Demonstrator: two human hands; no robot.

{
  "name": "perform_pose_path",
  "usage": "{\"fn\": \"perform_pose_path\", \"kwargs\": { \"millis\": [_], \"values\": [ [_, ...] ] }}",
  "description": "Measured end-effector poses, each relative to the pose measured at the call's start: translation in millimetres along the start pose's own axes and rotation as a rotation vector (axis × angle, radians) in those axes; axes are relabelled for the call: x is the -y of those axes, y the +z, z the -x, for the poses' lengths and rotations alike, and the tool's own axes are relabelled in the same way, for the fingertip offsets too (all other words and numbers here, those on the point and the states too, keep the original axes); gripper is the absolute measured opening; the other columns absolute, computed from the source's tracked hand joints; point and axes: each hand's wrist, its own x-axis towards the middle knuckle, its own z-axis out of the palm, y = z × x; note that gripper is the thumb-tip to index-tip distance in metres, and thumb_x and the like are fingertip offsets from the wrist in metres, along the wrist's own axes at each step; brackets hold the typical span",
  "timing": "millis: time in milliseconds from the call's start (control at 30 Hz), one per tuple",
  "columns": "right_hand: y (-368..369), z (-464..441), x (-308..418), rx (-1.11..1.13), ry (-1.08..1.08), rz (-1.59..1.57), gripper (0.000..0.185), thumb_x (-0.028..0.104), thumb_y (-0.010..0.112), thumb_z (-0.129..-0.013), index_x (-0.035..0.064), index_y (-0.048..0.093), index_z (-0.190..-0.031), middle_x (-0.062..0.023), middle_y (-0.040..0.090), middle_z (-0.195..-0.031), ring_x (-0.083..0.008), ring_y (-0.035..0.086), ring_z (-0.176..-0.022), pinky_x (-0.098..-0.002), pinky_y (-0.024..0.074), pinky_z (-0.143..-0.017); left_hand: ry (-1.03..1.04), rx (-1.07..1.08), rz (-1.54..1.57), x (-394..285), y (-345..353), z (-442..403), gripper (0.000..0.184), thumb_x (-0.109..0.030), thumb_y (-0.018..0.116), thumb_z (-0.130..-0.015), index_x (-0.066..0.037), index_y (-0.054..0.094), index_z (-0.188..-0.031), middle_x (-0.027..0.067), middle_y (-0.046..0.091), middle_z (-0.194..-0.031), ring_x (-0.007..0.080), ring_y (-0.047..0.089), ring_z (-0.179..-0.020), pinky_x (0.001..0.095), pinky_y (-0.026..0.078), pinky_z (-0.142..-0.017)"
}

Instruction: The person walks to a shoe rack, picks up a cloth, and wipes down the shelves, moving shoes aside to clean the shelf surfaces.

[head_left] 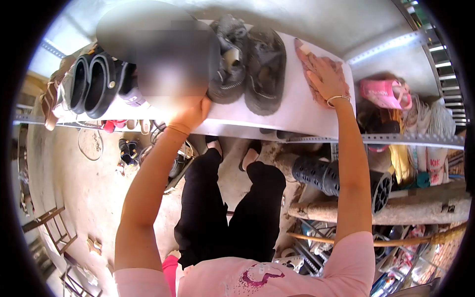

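My right hand (324, 79) lies flat with fingers stretched out on a crumpled pinkish cloth (342, 69), at the right end of a white-topped shelf (297, 111). To its left are a pair of dusty black sandals: the nearer one (265, 69) and the other (227, 64). My left hand (190, 118) is at the shelf's front edge, left of the sandals. A blurred patch hides its fingers, so its hold cannot be made out.
Black clogs (101, 84) and brown striped footwear (51, 101) occupy the shelf's left end. A pink bag (381, 94) sits right of the shelf. Below are a black perforated plastic cylinder (316, 175), a concrete beam (420, 213), and dark shoes (129, 151) on the floor.
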Motion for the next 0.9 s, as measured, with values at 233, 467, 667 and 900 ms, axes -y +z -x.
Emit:
{"fn": "perform_pose_path", "kwargs": {
  "millis": [233,467,667,900],
  "values": [
    [27.5,-57.7,-37.8,-0.012,0.052,0.045,0.061,0.052,0.037,-0.093,0.0132,0.042,-0.14,-0.0062,0.043,-0.142,-0.0261,0.035,-0.134,-0.052,0.013,-0.11,0.029,-0.05,0.018,-1.3,-4.0,-2.3,0.009,-0.02,0.056,-0.076,-0.012,0.056,-0.078,0.0036,0.057,-0.064,0.0252,0.059,-0.058,0.0369,0.047,-0.053],
    [7.8,-5.6,-10.2,-0.11,0.146,-0.122,0.055,0.044,0.047,-0.093,0.0104,0.046,-0.136,-0.0102,0.047,-0.138,-0.0319,0.04,-0.129,-0.0411,0.0307,-0.107,-0.009,-0.072,-0.048,-1.0,2.6,0.5,0.009,-0.024,0.059,-0.072,-0.017,0.055,-0.072,0.0009,0.058,-0.062,0.0223,0.061,-0.057,0.0356,0.049,-0.051],
    [4.2,70.5,15.5,-0.245,0.063,-0.185,0.05,0.038,0.052,-0.091,0.0064,0.052,-0.13,-0.0142,0.049,-0.136,-0.0356,0.043,-0.126,-0.0414,0.0315,-0.106,-0.003,-0.105,-0.035,-0.3,6.1,0.8,0.011,-0.027,0.058,-0.074,-0.016,0.054,-0.072,0.0014,0.058,-0.063,0.0236,0.061,-0.057,0.0373,0.049,-0.051],
    [-7.9,125.9,59.7,-0.318,0.075,-0.029,0.046,0.034,0.057,-0.087,0.0088,0.057,-0.124,-0.0103,0.053,-0.133,-0.0316,0.046,-0.125,-0.0478,0.0323,-0.104,-0.018,-0.095,-0.063,-0.5,7.2,1.9,0.011,-0.026,0.057,-0.075,-0.016,0.054,-0.073,0.0016,0.059,-0.063,0.0238,0.061,-0.057,0.0382,0.049,-0.051]
  ]
}}
